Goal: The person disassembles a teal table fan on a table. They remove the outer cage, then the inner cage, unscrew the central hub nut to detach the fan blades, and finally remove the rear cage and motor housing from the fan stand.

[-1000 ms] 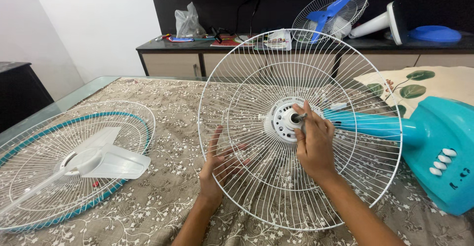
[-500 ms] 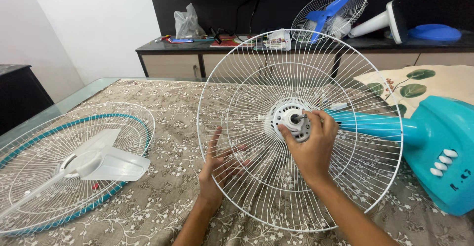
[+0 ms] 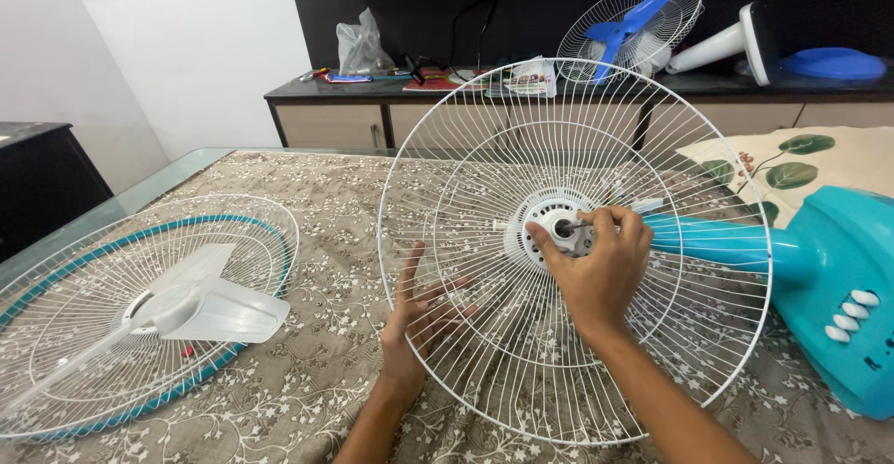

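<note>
White coated wire guard [image 3: 521,352], glossy white plastic hub [image 3: 545,217], smooth teal plastic stand [image 3: 838,287] — matt floral cloth [image 3: 307,380], glass-edged table [image 3: 158,180], translucent plastic blade [image 3: 200,301].

My right hand [image 3: 596,273] sits inside the upright white wire rear guard [image 3: 466,138], whose thin spokes close off everything behind it. My left hand [image 3: 419,310] is spread behind those wires, hemmed between them and the brown floral tablecloth [image 3: 317,371]. To the right, the lying teal plastic fan stand [image 3: 829,273] blocks passage. At left, the flat front guard with a teal rim [image 3: 228,357] and the white blade [image 3: 200,301] on it take that side. Between the guards, open cloth gives room.
</note>
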